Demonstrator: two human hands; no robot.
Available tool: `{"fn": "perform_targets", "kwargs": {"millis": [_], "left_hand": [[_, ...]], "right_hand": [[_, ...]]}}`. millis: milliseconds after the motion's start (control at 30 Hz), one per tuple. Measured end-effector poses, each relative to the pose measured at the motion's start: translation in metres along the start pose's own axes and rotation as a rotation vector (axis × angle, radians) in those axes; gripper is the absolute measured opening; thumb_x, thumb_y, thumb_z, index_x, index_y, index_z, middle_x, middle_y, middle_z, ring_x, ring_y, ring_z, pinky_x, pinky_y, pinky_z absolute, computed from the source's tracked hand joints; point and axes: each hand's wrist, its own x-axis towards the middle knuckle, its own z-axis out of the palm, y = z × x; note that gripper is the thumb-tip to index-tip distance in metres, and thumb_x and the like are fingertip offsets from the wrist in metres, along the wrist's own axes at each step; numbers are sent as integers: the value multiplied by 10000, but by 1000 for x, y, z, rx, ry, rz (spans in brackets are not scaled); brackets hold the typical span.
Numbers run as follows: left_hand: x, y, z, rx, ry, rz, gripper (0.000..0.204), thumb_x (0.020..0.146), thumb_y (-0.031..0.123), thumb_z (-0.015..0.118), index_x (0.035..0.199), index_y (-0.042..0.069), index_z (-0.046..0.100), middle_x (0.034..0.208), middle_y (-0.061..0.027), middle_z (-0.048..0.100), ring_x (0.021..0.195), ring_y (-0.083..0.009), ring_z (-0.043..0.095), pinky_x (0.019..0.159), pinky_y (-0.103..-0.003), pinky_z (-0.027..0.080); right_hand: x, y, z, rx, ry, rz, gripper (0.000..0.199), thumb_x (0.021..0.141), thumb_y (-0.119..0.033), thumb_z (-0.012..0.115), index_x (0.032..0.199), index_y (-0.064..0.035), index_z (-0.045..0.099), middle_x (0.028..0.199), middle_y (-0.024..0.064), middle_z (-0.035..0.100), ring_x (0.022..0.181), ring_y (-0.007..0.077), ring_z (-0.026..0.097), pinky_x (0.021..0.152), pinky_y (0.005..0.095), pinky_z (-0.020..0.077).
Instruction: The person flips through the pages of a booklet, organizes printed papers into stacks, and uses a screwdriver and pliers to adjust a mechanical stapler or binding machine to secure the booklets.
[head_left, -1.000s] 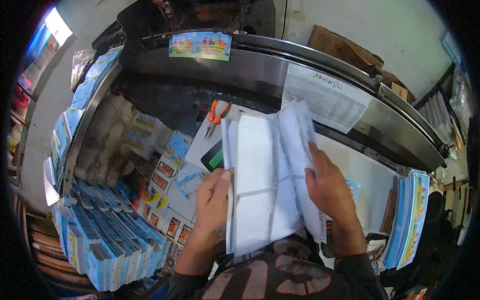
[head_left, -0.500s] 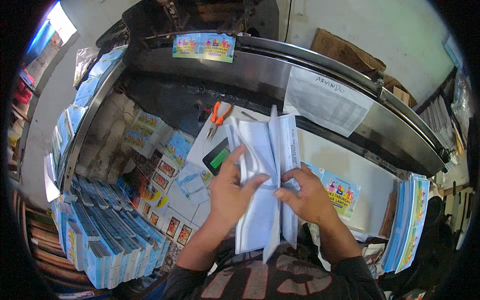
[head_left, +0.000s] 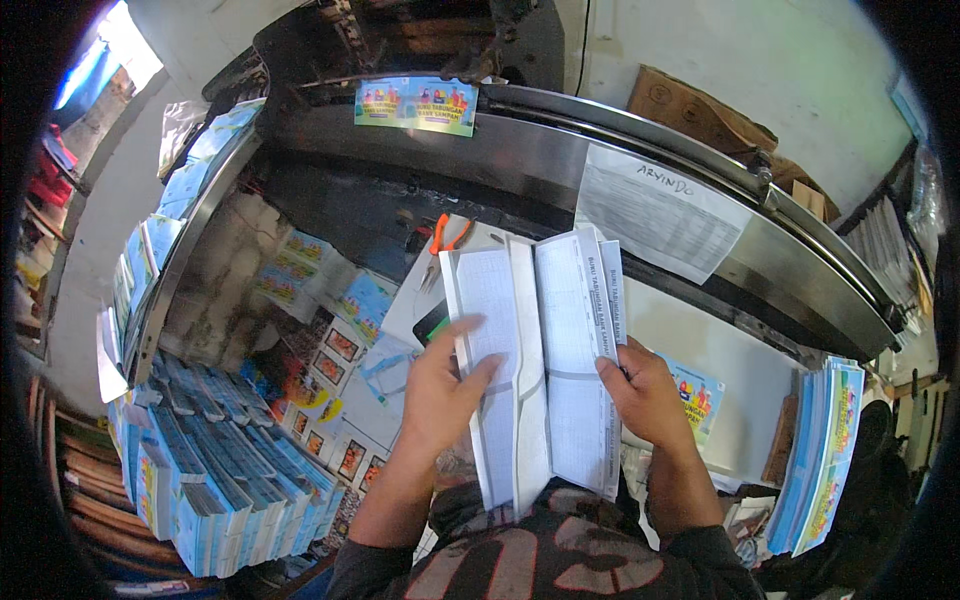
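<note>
A wide booklet of ruled white pages (head_left: pixel 570 320) lies open in front of my chest, with a raised fold of pages along its middle. My left hand (head_left: pixel 440 395) grips its left edge, the thumb and fingertips lying over the left page. On the other side my right hand (head_left: pixel 652 395) pinches the right edge, where a few printed sheets overlap in steps. The right fingers are mostly hidden behind the paper. Beyond the left page lie orange-handled pliers (head_left: pixel 452 233), partly covered by the booklet.
Tall stacks of blue booklets (head_left: pixel 225 480) stand at the left, and another upright stack (head_left: pixel 820 455) at the right. A white board (head_left: pixel 690 320) lies below a curved metal rail (head_left: pixel 540 130). A handwritten sheet (head_left: pixel 660 210) hangs on the rail, near a colourful printed cover (head_left: pixel 415 105).
The pages have been spread from a half-raised bundle into a flatter open spread. My left hand has moved slightly left and down, and my right hand has shifted outward to the right edge.
</note>
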Motion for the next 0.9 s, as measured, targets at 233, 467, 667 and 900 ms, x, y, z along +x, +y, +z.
{"fn": "perform_targets", "kwargs": {"millis": [233, 467, 667, 900], "left_hand": [[-6, 13, -4, -219, 112, -238, 708, 906, -28, 616, 1500, -30, 232, 1046, -174, 701, 932, -150, 666, 811, -246, 505], [-6, 2, -19, -90, 307, -206, 143, 925, 81, 669, 987, 4, 566, 781, -25, 658, 648, -18, 531, 570, -181, 396], [-5, -9, -29, -234, 322, -195, 102, 910, 62, 686, 928, -32, 652, 806, -20, 677, 693, -44, 571, 640, -198, 448], [-9, -6, -23, -267, 383, -185, 93, 931, 57, 657, 973, -25, 648, 857, -21, 678, 759, -61, 580, 707, -212, 459]], "right_hand": [[-4, 13, -2, 9, -47, 129, 259, 963, -199, 577, 946, 52, 639, 873, 232, 618, 802, 336, 612, 765, 388, 480], [-7, 36, -4, 199, 85, 148, 348, 1009, -279, 546, 930, 49, 633, 826, 153, 601, 785, 229, 564, 770, 348, 458], [-12, 43, -12, 285, -13, 219, 356, 1016, -296, 537, 955, 40, 638, 839, 90, 600, 813, 171, 536, 779, 331, 444], [-15, 48, -13, 359, 2, 192, 316, 1022, -255, 518, 1016, 42, 629, 869, 67, 611, 811, 153, 524, 777, 303, 429]]}}
